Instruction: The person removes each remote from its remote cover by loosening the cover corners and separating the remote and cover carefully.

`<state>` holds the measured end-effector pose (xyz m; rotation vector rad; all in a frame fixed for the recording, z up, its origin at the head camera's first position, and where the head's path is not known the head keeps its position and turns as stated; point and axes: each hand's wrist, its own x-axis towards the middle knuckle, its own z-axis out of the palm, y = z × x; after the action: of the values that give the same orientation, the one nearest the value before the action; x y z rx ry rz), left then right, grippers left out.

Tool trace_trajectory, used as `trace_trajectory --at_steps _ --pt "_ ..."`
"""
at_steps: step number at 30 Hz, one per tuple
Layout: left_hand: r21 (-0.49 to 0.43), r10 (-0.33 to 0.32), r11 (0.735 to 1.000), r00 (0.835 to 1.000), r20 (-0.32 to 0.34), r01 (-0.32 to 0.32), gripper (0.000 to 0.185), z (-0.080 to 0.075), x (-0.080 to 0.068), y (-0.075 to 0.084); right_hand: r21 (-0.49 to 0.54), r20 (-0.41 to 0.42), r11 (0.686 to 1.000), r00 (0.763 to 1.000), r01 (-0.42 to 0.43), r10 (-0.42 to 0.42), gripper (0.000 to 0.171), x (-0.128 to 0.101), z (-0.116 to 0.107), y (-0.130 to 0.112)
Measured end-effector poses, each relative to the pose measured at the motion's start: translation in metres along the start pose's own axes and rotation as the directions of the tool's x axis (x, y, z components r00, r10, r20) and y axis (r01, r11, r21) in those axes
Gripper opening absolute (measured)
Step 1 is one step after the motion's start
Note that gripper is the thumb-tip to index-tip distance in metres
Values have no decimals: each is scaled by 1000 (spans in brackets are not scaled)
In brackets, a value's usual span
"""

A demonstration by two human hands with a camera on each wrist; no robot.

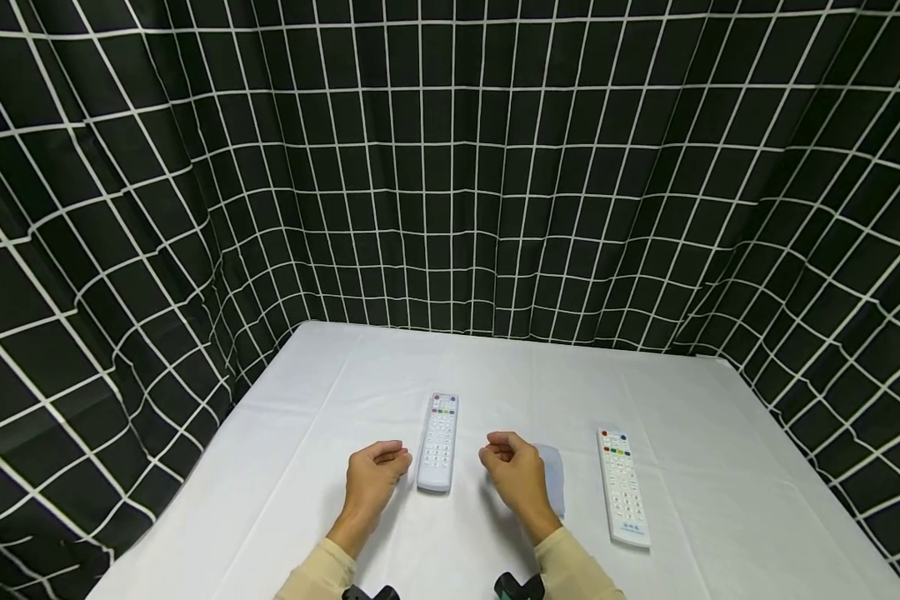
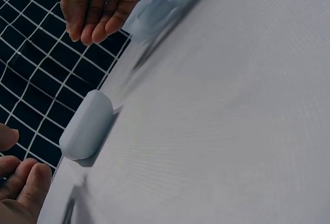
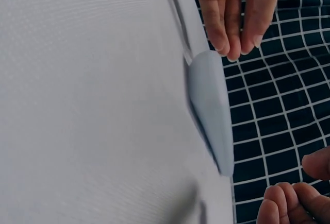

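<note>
A white remote control (image 1: 438, 442) with several coloured buttons lies lengthwise on the table between my two hands. To its left, my left hand (image 1: 373, 479) hovers with loosely curled fingers and nothing in them. My right hand (image 1: 517, 479), also holding nothing, hangs on the other side with its fingers bent loosely inward. In the left wrist view, the remote's near end (image 2: 87, 126) sits apart from both hands. The right wrist view shows the same remote (image 3: 210, 113) end-on. Behind my right hand lies a folded grey-blue cloth (image 1: 553, 483), partly hidden by it.
A second white remote (image 1: 624, 492) lies slightly slanted at the right. White cloth covers the table (image 1: 285, 467), and a black curtain with a white grid (image 1: 465, 167) surrounds its back and sides.
</note>
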<state>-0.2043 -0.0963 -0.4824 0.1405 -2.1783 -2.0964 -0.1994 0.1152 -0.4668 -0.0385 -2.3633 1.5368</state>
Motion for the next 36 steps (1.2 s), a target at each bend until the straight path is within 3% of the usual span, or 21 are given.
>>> trace_trajectory --at_steps 17,24,36 --pt "48 -11 999 1000 11 11 27 8 -3 -10 -27 50 1000 999 -1 2 20 -5 12 8" --pt "81 -9 997 999 52 5 27 10 -5 -12 -62 120 998 993 -11 19 21 -9 16 9" --pt "128 -6 992 998 64 -3 28 12 -6 -15 -76 255 997 967 23 -3 29 -13 17 10"
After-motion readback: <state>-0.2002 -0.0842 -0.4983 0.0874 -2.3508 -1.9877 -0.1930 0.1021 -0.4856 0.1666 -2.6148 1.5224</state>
